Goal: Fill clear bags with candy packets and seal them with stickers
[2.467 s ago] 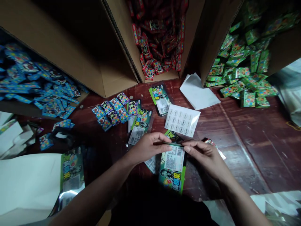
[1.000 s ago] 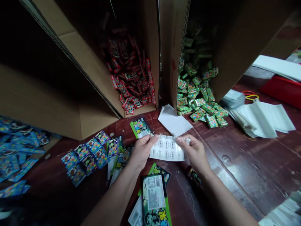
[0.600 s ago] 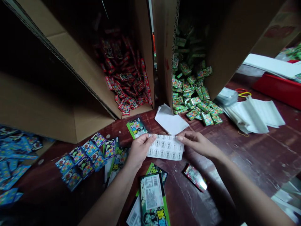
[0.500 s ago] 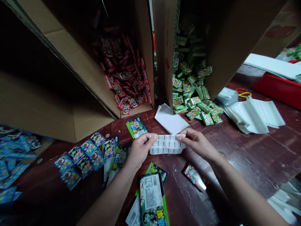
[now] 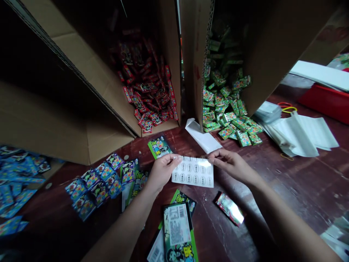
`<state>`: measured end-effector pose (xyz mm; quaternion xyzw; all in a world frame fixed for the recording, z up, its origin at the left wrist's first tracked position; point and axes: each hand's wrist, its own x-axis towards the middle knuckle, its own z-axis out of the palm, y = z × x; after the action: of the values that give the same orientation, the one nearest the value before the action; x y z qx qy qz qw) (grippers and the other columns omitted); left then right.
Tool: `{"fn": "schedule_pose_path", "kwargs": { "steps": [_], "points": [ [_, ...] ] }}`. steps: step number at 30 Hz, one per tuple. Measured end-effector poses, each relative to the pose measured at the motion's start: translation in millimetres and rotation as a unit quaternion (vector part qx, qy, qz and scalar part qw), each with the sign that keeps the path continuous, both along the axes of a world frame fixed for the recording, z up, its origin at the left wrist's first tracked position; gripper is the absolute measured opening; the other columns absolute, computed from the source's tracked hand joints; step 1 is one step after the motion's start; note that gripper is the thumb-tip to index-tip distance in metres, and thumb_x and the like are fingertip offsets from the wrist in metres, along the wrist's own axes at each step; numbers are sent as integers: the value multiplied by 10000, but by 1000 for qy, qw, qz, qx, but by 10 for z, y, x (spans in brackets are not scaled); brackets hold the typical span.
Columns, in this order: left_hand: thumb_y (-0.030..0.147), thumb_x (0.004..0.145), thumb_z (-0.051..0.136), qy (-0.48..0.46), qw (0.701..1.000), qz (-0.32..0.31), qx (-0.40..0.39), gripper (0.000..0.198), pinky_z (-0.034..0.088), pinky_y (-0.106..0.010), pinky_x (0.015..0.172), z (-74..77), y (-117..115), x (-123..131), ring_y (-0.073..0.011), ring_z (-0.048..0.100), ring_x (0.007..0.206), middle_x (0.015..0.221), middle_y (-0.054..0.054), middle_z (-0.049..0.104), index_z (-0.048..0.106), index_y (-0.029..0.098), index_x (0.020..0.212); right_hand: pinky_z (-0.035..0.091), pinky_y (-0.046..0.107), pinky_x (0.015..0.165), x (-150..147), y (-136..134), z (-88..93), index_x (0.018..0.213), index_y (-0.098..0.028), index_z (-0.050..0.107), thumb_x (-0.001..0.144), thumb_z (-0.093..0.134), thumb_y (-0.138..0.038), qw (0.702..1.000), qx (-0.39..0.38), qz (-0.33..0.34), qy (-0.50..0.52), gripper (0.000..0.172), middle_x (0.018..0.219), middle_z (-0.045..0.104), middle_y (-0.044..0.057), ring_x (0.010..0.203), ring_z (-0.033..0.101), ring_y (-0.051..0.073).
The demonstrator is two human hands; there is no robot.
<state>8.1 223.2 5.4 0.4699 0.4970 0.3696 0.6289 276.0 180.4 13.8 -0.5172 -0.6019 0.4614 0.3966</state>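
Observation:
A white sheet of round stickers (image 5: 193,177) with printed dark characters hangs between my hands over the table. My left hand (image 5: 161,174) pinches its upper left corner between thumb and fingers. At the upper right corner, my right hand (image 5: 231,165) has its thumb and fingertips closed on the edge. Just behind the sheet lies folded white paper (image 5: 203,136). Below it are green and black printed packets (image 5: 178,233) with barcode labels, overlapping one another. A small shiny red packet (image 5: 230,209) lies by my right forearm.
Cardboard boxes stand open at the back, one with red packs (image 5: 152,94), another with green packs (image 5: 234,116) spilling out. Blue and purple packs (image 5: 98,178) sit in rows at left. White sheets (image 5: 302,134) and a red bin (image 5: 327,102) are at right.
The sticker sheet has tilted so more of its face shows, and its lower edge has come nearer. Both hands keep their hold at its corners. The whole view has shifted slightly.

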Motion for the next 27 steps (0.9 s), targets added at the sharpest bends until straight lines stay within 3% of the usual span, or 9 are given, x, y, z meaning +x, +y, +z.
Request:
{"fn": "schedule_pose_path", "kwargs": {
  "steps": [3, 5, 9, 12, 16, 19, 21, 23, 27],
  "points": [
    [498, 709, 818, 6, 1000, -2, 2, 424, 464, -223, 601, -25, -1, -11, -136, 615, 654, 783, -38, 713, 702, 133, 890, 484, 334, 898, 30, 27, -6, 962, -206, 714, 899, 669, -460, 997, 47, -62, -5, 266, 1001, 713, 50, 958, 640, 209],
    [490, 716, 813, 8, 1000, -7, 5, 408, 461, -223, 597, -41, -19, -13, -136, 609, 649, 770, -36, 705, 703, 132, 878, 488, 350, 924, 19, 41, -43, 1095, -218, 709, 895, 674, -461, 995, 50, -86, 3, 317, 1099, 708, 64, 1024, 641, 218],
    [482, 754, 782, 14, 999, -27, 25, 377, 468, -228, 610, -105, -62, 18, -143, 615, 668, 805, -41, 709, 708, 141, 896, 529, 341, 808, -75, 29, -115, 1390, -237, 538, 869, 708, -438, 999, 0, -20, 27, 584, 1108, 700, 75, 942, 653, 200],
    [456, 807, 732, 34, 998, -37, 46, 330, 486, -251, 641, -183, -74, 60, -157, 623, 686, 807, -45, 707, 712, 145, 916, 528, 327, 767, -152, -43, -84, 1363, -220, 528, 867, 713, -409, 999, 8, -20, 48, 563, 948, 688, 42, 842, 635, 175],
    [380, 796, 751, 92, 992, -2, 86, 308, 494, -335, 884, -205, -180, 1, -232, 642, 969, 1022, -72, 707, 712, 183, 1030, 534, 351, 799, -202, -253, 56, 1356, -247, 525, 855, 739, -375, 995, 29, -59, 78, 560, 888, 659, 23, 819, 623, 178],
    [313, 749, 805, 231, 952, 33, 196, 519, 351, -402, 1104, -117, -465, -180, -285, 490, 1269, 1329, -88, 584, 636, 228, 1232, 541, 333, 795, -221, -457, 124, 1359, -287, 529, 842, 760, -341, 993, 15, -71, 92, 569, 893, 644, 17, 821, 627, 176],
    [305, 822, 740, 347, 902, -12, 259, 356, 338, -438, 1099, -56, -746, -325, -290, 489, 1233, 1270, -83, 601, 662, 229, 1161, 545, 306, 748, -261, -592, 126, 1352, -299, 536, 842, 762, -329, 994, -18, -49, 97, 559, 888, 639, 14, 795, 625, 166],
    [279, 900, 640, 403, 875, -86, 253, 118, 397, -436, 1014, -22, -1028, -456, -272, 540, 1097, 1076, -64, 657, 704, 224, 984, 540, 289, 719, -349, -711, 110, 1351, -299, 534, 845, 760, -322, 994, -51, -16, 100, 555, 882, 640, 11, 770, 619, 153],
    [196, 891, 610, 336, 916, -117, 186, 121, 424, -395, 1000, 6, -1359, -598, -243, 585, 1080, 1091, -48, 678, 718, 231, 935, 542, 321, 787, -664, -861, 113, 1367, -280, 499, 858, 737, -337, 989, -89, 50, 110, 564, 877, 656, 12, 805, 625, 161]
  ]
}}
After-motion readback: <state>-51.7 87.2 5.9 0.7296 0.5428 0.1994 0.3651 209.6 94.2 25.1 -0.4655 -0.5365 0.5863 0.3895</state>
